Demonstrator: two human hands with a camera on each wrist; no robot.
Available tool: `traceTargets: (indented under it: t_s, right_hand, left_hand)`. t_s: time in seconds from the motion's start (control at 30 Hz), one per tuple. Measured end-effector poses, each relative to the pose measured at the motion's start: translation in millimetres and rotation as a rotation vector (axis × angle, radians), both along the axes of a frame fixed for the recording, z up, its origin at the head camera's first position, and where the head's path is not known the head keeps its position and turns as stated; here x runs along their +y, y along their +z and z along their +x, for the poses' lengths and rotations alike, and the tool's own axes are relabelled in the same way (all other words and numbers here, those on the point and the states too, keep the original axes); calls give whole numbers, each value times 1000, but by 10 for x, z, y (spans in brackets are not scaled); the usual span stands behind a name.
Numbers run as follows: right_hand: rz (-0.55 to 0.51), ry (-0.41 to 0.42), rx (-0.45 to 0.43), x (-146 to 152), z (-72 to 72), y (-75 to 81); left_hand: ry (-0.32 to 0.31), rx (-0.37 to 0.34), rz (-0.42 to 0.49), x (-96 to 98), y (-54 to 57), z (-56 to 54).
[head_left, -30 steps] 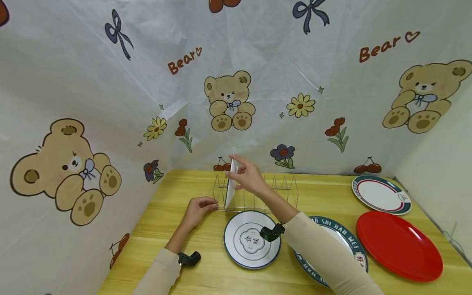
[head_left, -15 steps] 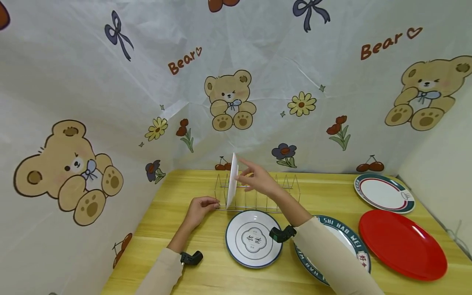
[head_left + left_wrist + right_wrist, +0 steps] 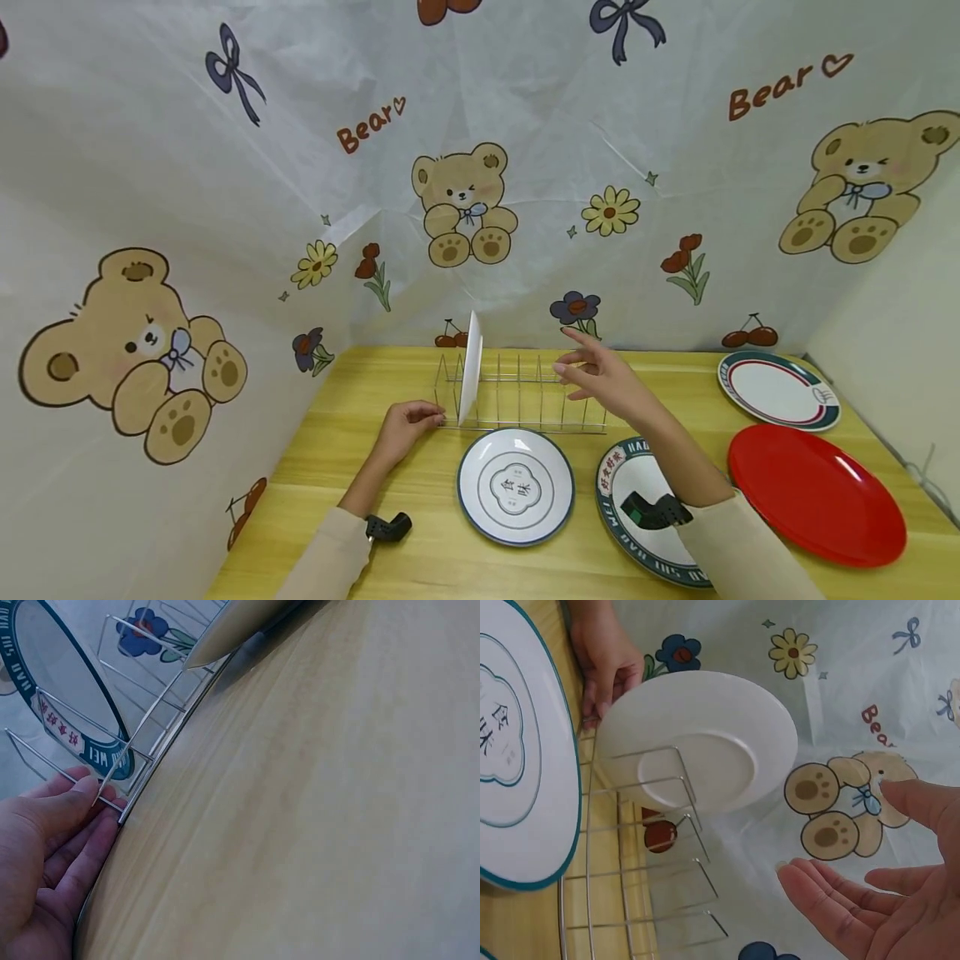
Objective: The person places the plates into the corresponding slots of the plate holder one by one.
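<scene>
A wire dish rack [image 3: 525,430] stands near the back of the table. One plate [image 3: 470,371] is upright in its left part; the right wrist view shows the white underside of this plate [image 3: 697,742]. My left hand [image 3: 405,429] pinches the rack's left front corner, thumb and fingers on the wire in the left wrist view. My right hand [image 3: 607,383] hovers over the rack's right end, fingers spread and holding nothing. In front of the rack lies a white plate with a blue rim [image 3: 516,487].
To the right lie a large green-rimmed plate [image 3: 652,542], partly under the right forearm, a red oval plate [image 3: 817,496] and a smaller green-rimmed oval plate [image 3: 780,392]. A bear-print cloth [image 3: 525,100] covers the wall behind the wooden table [image 3: 420,542].
My right hand has let go of the upright plate and moved away to the right. The plate stays standing in the rack. My left hand keeps its place on the rack corner.
</scene>
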State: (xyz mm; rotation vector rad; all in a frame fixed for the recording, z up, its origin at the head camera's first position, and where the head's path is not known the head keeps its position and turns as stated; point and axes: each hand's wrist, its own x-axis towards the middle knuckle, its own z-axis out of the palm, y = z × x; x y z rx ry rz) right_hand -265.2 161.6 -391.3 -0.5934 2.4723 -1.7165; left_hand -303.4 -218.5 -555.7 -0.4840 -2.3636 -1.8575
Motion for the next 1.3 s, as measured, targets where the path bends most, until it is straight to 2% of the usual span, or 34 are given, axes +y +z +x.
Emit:
traceTargets:
  t_s: [0.17,0.33,0.5,0.6,0.8,0.97,1.13,1.3]
  right_hand:
    - [17,-89,36,357,169,1]
    - [50,-183,73,725,332,-28]
    - [68,-250,159,1144,411,-57]
    - [51,-285,181,1436,438,-121]
    - [65,-372,85,2081,520,-280]
    - [164,-409,11,2535,549,-352]
    - [231,-490,-59,2914,607,-533]
    - [225,-597,-54,3309,688,-750]
  left_hand:
    - [13,-15,-18,15,-44,7]
    - [19,-17,-36,45,-37,22]
    - [16,6,2,68,-22,26]
    - [2,7,10,73,-34,22]
    - [-17,7,-10,78,-43,14]
    - [5,36,-21,53,6,-6]
    - [13,8,-29,28,3,-25]
    - [20,3,-51,26,-12,-30]
